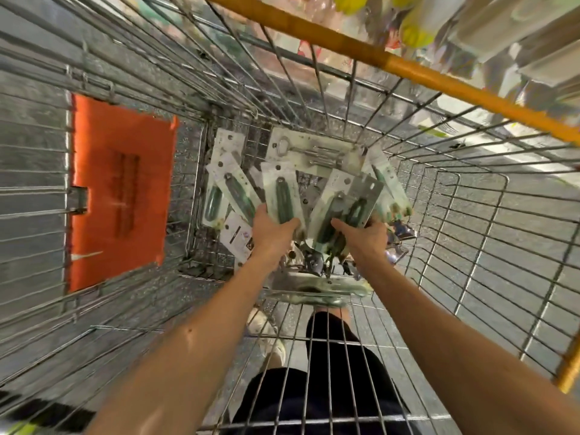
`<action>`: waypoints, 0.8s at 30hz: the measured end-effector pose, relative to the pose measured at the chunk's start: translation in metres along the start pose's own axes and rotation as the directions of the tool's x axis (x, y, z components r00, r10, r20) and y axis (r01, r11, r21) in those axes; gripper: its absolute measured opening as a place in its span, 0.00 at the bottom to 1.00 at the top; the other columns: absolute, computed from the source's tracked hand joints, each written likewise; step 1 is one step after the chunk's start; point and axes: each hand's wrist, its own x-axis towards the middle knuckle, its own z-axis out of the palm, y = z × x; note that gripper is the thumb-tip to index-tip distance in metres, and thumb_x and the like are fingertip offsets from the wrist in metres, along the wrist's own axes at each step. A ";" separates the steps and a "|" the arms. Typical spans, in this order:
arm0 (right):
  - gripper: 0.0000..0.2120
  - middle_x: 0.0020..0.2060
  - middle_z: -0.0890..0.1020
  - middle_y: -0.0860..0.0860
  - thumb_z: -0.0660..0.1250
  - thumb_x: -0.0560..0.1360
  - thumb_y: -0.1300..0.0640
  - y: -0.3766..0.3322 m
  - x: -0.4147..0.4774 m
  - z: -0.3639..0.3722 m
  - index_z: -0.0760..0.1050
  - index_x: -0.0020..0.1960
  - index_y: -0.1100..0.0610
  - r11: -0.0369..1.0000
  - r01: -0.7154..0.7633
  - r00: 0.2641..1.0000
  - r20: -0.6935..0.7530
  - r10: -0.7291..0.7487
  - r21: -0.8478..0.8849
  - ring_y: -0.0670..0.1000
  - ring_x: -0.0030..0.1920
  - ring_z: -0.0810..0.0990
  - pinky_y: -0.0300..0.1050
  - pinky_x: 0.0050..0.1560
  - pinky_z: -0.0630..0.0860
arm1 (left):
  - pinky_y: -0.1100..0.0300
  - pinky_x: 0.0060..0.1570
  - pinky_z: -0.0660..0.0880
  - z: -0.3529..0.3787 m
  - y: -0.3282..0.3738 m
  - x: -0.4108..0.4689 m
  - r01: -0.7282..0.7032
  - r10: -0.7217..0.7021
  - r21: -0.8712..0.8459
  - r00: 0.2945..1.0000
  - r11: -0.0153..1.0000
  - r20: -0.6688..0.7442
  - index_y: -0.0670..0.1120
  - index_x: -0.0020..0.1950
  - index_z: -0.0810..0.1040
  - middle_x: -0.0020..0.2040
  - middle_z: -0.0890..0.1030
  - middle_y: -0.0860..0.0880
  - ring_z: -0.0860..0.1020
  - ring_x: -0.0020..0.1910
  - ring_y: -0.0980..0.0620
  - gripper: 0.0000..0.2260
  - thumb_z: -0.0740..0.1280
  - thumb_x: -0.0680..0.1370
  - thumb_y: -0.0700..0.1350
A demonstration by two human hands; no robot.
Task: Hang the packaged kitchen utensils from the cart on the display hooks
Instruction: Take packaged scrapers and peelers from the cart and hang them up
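Observation:
Both arms reach down into a wire shopping cart (464,233). Several carded utensil packages with green handles lie fanned on its floor. My left hand (271,232) grips one green-handled package (282,196) by its lower end. My right hand (365,237) holds a bunch of green-handled packages (342,208), thumb on top. A wider card with metal tools (310,152) lies at the far end. More packages (229,186) sit to the left, untouched. Loose metal utensils (317,262) show under my wrists.
An orange plastic panel (119,189) hangs on the cart's left wall. The orange cart handle bar (408,69) crosses the upper right. Hanging shop goods (514,29) blur at the top right. My legs and a shoe (266,334) show through the near wire wall.

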 end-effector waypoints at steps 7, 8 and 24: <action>0.15 0.43 0.80 0.46 0.76 0.70 0.63 -0.001 0.007 -0.001 0.74 0.50 0.53 0.987 -0.054 0.987 0.159 0.030 0.150 0.47 0.44 0.80 0.37 0.40 0.77 | 0.74 0.51 0.60 0.019 0.010 -0.003 -0.076 0.071 0.021 0.985 0.997 0.157 0.42 0.79 0.52 0.70 0.68 0.48 0.67 0.70 0.49 0.34 0.69 0.79 0.38; 0.14 0.44 0.82 0.48 0.76 0.70 0.63 -0.001 0.009 -0.003 0.75 0.51 0.54 0.986 -0.064 0.983 0.178 0.036 0.156 0.49 0.45 0.82 0.39 0.40 0.79 | 0.75 0.51 0.61 0.018 0.012 -0.003 -0.092 0.086 0.030 0.984 0.995 0.154 0.41 0.79 0.53 0.66 0.68 0.50 0.68 0.69 0.50 0.34 0.69 0.79 0.38; 0.09 0.52 0.85 0.59 0.71 0.73 0.67 -0.036 -0.064 -0.032 0.79 0.53 0.67 0.967 -0.055 0.887 0.456 -0.066 0.248 0.55 0.48 0.86 0.53 0.52 0.83 | 0.49 0.64 0.75 -0.057 0.034 -0.060 -0.223 0.230 -0.054 0.941 0.973 0.249 0.45 0.60 0.71 0.50 0.80 0.53 0.81 0.49 0.53 0.24 0.79 0.70 0.39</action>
